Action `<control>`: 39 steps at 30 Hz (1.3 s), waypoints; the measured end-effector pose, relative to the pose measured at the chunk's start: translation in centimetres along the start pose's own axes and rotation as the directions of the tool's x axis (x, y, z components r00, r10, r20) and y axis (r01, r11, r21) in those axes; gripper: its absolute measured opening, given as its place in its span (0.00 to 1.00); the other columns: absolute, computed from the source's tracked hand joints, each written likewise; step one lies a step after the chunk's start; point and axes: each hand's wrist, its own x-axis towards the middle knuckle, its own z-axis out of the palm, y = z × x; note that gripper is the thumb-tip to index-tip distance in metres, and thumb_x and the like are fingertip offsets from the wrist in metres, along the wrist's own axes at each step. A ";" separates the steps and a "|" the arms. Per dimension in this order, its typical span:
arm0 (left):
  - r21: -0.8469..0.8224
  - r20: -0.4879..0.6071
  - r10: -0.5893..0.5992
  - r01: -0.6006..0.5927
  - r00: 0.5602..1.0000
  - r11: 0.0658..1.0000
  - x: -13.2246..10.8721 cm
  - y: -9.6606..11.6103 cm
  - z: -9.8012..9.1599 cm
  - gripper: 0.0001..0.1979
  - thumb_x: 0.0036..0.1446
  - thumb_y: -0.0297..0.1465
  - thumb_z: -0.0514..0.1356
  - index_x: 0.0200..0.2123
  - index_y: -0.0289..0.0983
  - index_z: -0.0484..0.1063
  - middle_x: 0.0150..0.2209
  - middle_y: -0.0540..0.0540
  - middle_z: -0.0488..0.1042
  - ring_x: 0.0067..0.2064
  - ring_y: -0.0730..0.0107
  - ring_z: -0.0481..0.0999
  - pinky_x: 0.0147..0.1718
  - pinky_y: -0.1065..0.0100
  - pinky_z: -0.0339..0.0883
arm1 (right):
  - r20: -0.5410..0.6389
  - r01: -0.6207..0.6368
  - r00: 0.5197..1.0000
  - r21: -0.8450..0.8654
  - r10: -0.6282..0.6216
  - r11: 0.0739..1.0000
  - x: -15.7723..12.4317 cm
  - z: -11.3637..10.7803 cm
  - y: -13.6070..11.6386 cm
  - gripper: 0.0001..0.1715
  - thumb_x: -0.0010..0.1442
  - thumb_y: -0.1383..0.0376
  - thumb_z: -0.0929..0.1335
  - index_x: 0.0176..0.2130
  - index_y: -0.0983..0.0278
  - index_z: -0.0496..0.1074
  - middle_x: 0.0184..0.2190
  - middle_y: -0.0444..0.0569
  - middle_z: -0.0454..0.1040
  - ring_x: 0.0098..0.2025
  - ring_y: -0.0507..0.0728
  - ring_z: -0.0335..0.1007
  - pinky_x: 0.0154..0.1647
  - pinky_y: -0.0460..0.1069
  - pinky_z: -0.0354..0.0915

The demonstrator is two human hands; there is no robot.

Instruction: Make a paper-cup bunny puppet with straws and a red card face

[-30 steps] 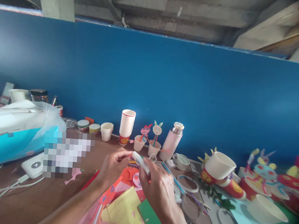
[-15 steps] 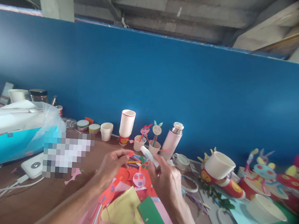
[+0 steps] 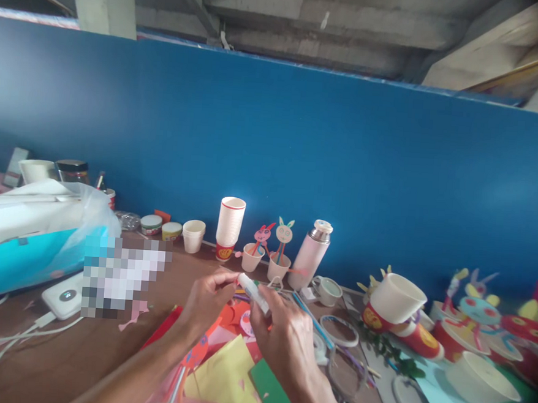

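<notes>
My right hand [image 3: 283,325] is closed around a white glue stick [image 3: 254,291], held at a slant. The tip of the stick meets the fingertips of my left hand [image 3: 209,302]. Those fingers pinch a small red paper piece [image 3: 237,278], mostly hidden now behind fingers and stick. Below both hands lie red and orange paper cut-outs, a round pink face [image 3: 246,323] with drawn features, a yellow sheet [image 3: 220,376] and a green paper strip [image 3: 274,389].
Behind the hands stand a stack of paper cups [image 3: 230,226], two cup puppets with animal heads and a pink thermos [image 3: 308,259]. More cups and paper animals crowd the right. A plastic bag [image 3: 41,228] and a white power bank [image 3: 62,297] with cables lie left.
My right hand has moved left, bringing the glue stick up to the red paper piece in my left fingers. The hands are now closer together.
</notes>
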 end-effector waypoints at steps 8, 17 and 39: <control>-0.037 -0.004 -0.043 0.043 0.999 0.998 0.3 -0.9 0.0 0.12 0.48 0.30 0.56 0.36 0.37 0.75 0.31 0.49 0.74 0.24 0.75 0.67 0.25 0.73 0.62 | 0.003 -0.031 1.000 -0.064 0.031 0.997 0.4 0.3 0.4 0.14 0.55 0.65 0.61 0.39 0.66 0.71 0.24 0.49 0.76 0.25 0.54 0.72 0.25 0.44 0.57; -0.191 -0.011 -0.185 0.180 0.983 0.965 0.5 -0.4 -0.2 0.11 0.44 0.30 0.58 0.33 0.35 0.76 0.28 0.49 0.76 0.22 0.76 0.67 0.25 0.72 0.63 | 0.047 -0.125 0.991 0.013 0.124 0.992 0.8 -0.6 1.2 0.14 0.56 0.63 0.61 0.39 0.64 0.71 0.21 0.45 0.74 0.21 0.51 0.69 0.22 0.43 0.56; -0.547 0.198 -0.326 0.380 0.924 0.745 0.4 -0.4 0.0 0.08 0.43 0.26 0.63 0.32 0.34 0.74 0.28 0.46 0.75 0.29 0.72 0.73 0.29 0.71 0.66 | 0.314 -0.475 0.874 0.712 0.370 0.518 0.7 1.4 1.5 0.21 0.62 0.54 0.53 0.29 0.64 0.62 0.15 0.38 0.58 0.16 0.48 0.54 0.15 0.42 0.53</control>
